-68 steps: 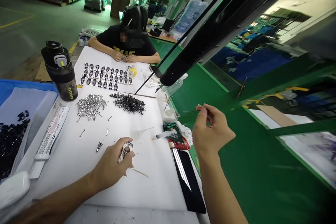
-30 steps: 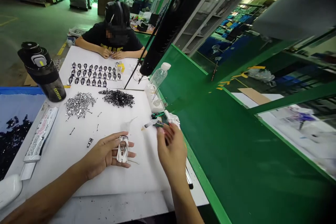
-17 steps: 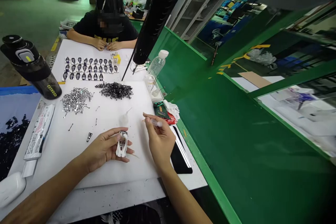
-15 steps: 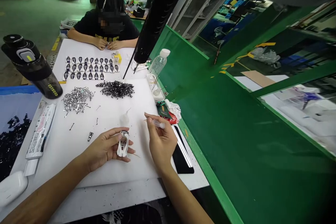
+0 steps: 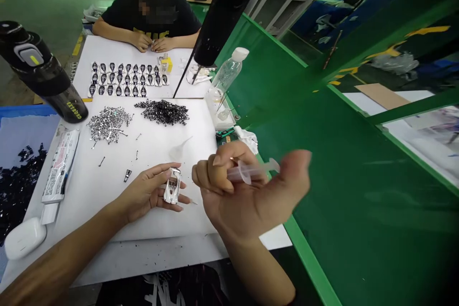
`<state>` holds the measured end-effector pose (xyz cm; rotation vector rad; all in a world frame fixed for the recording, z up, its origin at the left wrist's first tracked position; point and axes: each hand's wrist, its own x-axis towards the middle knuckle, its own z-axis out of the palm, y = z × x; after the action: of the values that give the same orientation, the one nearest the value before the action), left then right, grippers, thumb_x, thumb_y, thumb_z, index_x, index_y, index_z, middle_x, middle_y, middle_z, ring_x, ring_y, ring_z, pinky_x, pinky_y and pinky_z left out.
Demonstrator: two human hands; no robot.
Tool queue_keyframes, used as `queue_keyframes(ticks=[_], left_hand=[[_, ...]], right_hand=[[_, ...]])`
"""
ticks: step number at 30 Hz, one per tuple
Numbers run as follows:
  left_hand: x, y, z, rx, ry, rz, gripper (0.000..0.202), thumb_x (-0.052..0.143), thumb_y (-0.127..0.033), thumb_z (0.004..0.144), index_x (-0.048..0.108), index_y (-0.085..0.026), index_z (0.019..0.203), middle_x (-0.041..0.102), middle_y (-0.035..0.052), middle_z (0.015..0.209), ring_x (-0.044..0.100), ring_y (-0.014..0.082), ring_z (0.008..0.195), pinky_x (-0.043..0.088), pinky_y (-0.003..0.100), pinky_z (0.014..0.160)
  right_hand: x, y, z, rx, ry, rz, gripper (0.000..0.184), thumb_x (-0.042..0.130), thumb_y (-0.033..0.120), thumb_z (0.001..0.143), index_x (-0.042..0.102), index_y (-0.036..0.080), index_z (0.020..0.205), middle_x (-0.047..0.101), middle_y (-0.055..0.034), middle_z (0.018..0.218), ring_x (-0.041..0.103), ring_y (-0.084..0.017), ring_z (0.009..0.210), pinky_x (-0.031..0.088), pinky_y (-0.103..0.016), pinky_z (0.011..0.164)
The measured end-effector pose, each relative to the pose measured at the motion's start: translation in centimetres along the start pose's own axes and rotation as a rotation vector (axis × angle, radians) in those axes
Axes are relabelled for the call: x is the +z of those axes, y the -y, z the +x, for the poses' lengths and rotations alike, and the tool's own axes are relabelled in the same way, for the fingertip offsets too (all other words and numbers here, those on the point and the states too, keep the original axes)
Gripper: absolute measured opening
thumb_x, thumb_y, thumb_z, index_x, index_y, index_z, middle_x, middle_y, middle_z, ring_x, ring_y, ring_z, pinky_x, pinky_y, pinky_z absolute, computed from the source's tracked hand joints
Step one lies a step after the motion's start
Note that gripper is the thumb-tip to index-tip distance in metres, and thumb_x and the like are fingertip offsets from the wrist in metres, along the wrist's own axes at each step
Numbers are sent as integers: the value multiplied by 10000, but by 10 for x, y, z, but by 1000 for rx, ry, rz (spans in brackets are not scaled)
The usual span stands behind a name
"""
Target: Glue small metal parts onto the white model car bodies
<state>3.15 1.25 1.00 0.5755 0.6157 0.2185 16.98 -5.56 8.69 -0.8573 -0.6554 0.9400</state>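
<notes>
Fingers (image 5: pixel 222 160) of the right hand (image 5: pixel 247 205) are curled loosely around a small clear plastic syringe (image 5: pixel 247 171), with the thumb raised and blurred just past its tip (motion smear, so the exact thumb grip is hard to call). The left hand (image 5: pixel 145 196) is palm up and mostly open, cradling a white model car body (image 5: pixel 172 186) across its fingers, over a white foam sheet (image 5: pixel 107 205).

Around that sheet's top end sit a pile of silver metal parts (image 5: pixel 108 124) and a pile of black parts (image 5: pixel 164 112), with a translucent dropper bottle (image 5: pixel 178 152) lying just above the left hand. Off to the left are a tube of adhesive (image 5: pixel 60 165) and a dark tumbler (image 5: pixel 43 69). A clear plastic water bottle (image 5: pixel 229 76) stands near the green bench edge. Rows of black-and-white pieces (image 5: pixel 127 79) lie further up the table, near a co-worker's hands (image 5: pixel 150 44) (both held close together at the far edge).
</notes>
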Motion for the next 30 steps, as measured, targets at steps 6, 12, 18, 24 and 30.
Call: queue_keyframes(ticks=[6,12,18,24,30], left_hand=[[-3,0,2,1,-6,-46,364,538,-335,1015,597,-154,1326,718,142,1023,767,272,884,644,377,699],[-6,2,3,-21,42,-55,334,587,-320,991,643,-140,1266,725,159,1036,765,280,869,650,395,668],[-8,4,4,-23,51,-85,272,632,-308,967,712,-147,1172,698,90,881,729,211,763,659,393,632],[-10,4,4,-18,63,-69,310,676,-354,939,727,-137,1156,674,73,806,675,158,687,664,404,633],[-9,4,5,-11,53,-60,368,717,-396,906,723,-133,1164,665,65,794,671,155,671,662,428,655]], right_hand=[[-14,-31,12,92,-79,156,467,517,593,851,590,223,575,204,79,399,157,-77,362,277,-219,382],[-14,-44,10,88,-118,127,479,501,580,859,561,219,549,196,78,398,135,-75,352,246,-210,356],[-6,-53,9,54,-149,114,494,482,590,873,539,218,552,167,83,400,117,-72,348,222,-203,354],[-4,-56,8,42,-141,102,493,485,561,878,542,212,533,177,76,404,133,-71,345,217,-196,348],[-3,-58,9,11,-134,87,502,468,547,893,548,206,534,183,73,402,132,-70,345,216,-200,349]])
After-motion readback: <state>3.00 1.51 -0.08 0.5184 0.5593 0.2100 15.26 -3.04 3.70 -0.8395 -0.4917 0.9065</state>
